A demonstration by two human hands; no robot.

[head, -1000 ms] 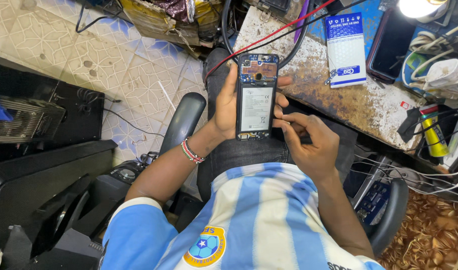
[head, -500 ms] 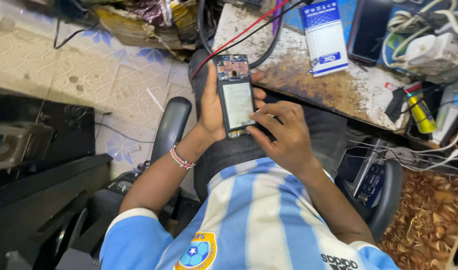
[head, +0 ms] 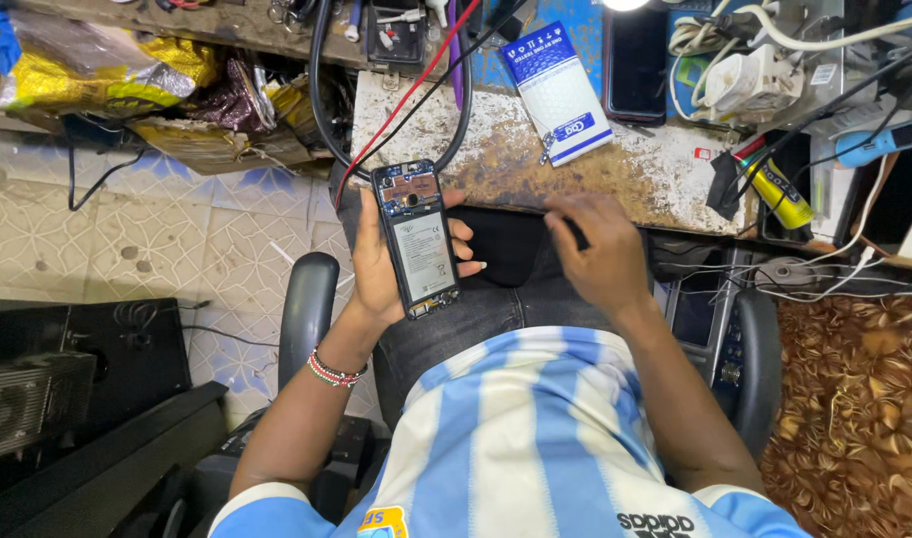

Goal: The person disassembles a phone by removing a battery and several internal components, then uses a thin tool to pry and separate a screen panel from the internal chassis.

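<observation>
Nearest to the camera is the person's blue and white striped shirt (head: 536, 428), and from it both arms go forward over the lap. The left hand (head: 381, 264) is closed around a slim black phone with its back cover removed (head: 416, 239); the fingers wrap its right edge and the palm is behind it. The phone stands upright over the left thigh, just before the near edge of the worn, stained wooden workbench (head: 506, 159), with a white battery in its middle and small boards at the top and bottom. On the left wrist there is a red and white beaded bracelet (head: 333, 369). The right hand (head: 596, 249) is at the near edge of the workbench with the fingers curled downward; if it holds something small between the fingertips, I cannot tell. The black armrests of the chair (head: 306, 309) are on both sides of the lap.

Farther, on the workbench, a blue and white flat package (head: 561, 95) lies near the middle. A black and a red cable (head: 396, 110) run across its left part. At the right edge there is a yellow tube with a red cap (head: 780, 189), and behind it a white power strip with cables (head: 735, 70).
</observation>
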